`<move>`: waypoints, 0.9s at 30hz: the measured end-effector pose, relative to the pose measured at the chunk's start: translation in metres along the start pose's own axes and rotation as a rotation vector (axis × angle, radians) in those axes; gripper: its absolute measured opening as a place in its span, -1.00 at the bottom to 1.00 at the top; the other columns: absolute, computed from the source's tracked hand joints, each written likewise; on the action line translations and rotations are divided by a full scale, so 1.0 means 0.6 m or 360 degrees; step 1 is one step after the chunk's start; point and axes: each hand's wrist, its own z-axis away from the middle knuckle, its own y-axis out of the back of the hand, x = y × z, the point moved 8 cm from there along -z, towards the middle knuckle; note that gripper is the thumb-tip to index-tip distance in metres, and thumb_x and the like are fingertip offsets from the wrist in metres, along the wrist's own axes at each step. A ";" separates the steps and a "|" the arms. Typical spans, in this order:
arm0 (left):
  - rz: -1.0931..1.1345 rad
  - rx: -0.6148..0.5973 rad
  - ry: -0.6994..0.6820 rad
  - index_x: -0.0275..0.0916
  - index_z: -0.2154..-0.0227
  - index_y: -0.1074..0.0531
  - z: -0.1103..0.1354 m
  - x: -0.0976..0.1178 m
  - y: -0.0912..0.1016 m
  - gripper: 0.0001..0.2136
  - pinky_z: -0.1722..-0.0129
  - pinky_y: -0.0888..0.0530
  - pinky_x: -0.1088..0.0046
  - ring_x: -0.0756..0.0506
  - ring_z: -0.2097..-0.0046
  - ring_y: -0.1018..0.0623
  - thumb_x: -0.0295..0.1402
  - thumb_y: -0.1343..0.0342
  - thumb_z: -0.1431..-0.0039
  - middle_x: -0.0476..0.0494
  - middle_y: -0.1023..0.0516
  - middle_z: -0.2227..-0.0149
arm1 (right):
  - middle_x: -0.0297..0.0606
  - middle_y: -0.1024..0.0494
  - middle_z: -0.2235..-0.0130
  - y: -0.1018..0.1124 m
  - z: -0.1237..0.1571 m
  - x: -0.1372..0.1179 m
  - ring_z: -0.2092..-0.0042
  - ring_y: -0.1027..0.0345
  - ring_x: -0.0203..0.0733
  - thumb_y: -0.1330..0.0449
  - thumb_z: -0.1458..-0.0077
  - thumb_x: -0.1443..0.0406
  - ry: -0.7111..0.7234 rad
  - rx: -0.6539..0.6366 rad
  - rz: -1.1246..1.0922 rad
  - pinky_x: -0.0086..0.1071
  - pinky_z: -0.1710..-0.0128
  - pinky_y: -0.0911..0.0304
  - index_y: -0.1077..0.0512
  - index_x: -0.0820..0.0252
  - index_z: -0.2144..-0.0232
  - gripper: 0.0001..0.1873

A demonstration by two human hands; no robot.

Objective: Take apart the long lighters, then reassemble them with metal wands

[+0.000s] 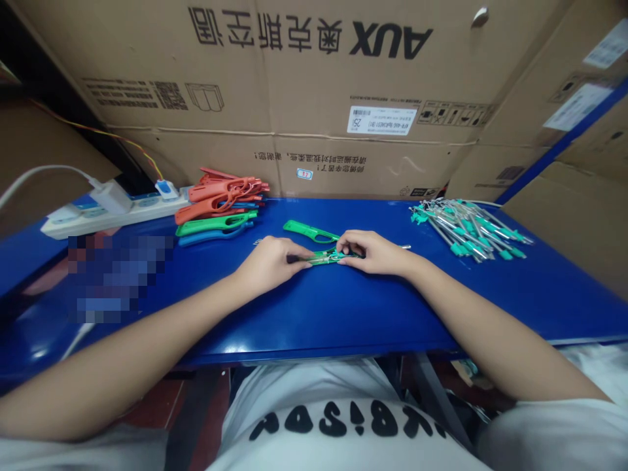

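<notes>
My left hand (272, 261) is closed in a pinch on the left end of a green lighter casing (324, 257), low over the blue table. Toward the other end, my right hand (373, 253) has its fingers and thumb pinched on the same casing and the small metal and teal parts lying in it. A thin metal tube sticks out to the right past my right fingers. Just behind, a second green casing half (311, 231) lies on the table, its right tip reaching my right hand. My fingers hide part of the held casing.
Red, green and blue casings (216, 203) are heaped at the back left beside a white power strip (115, 209). Metal tubes with teal parts (468, 229) form a pile at the right. A cardboard wall (304, 85) bounds the back of the blue table (314, 314).
</notes>
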 end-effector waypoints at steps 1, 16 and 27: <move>0.0124 0.0027 0.0075 -0.13 0.20 -0.67 -0.002 -0.011 0.000 -0.83 0.14 -0.54 0.38 -0.12 0.22 -0.65 -0.33 -0.30 -0.13 -0.08 -0.71 0.23 | -0.33 -0.40 0.34 -0.001 0.000 0.001 0.41 -0.17 -0.32 -0.28 -0.14 0.26 -0.0004 -0.0003 0.0001 -0.42 0.39 -0.16 -0.44 0.17 0.25 -0.85; 0.0260 0.0026 0.0146 -0.14 0.24 -0.69 -0.010 -0.035 -0.007 -0.83 0.29 -0.44 0.43 -0.09 0.28 -0.58 -0.29 -0.30 -0.09 -0.08 -0.70 0.30 | -0.34 -0.40 0.35 0.000 -0.002 0.000 0.41 -0.15 -0.33 -0.28 -0.14 0.26 -0.0023 -0.0011 -0.0034 -0.43 0.40 -0.14 -0.43 0.19 0.26 -0.86; 0.0180 0.0116 -0.0103 -0.21 0.18 -0.65 -0.002 0.001 -0.009 -0.78 0.29 -0.45 0.45 -0.06 0.29 -0.58 -0.28 -0.15 -0.27 -0.15 -0.66 0.24 | -0.31 -0.46 0.33 -0.005 -0.006 -0.007 0.38 -0.24 -0.29 -0.19 -0.22 0.22 -0.0095 0.0152 0.0052 -0.41 0.35 -0.14 -0.44 0.15 0.29 -0.88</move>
